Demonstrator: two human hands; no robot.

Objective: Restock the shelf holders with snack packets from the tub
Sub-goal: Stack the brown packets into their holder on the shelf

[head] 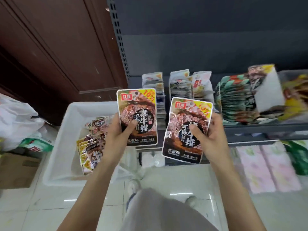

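Your left hand (122,129) grips one packet (137,116) | right hand (210,133) grips another packet (186,130) | hands apart, faces up, likely for sorting | tub (71,112) left, shelf holders (166,90) ahead

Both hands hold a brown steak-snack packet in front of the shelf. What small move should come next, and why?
Probably the right hand should carry its packet forward to the shelf holders. Both packets are out of the white tub, held upright, and the right one is nearer the packed rows. The left hand follows with its packet.
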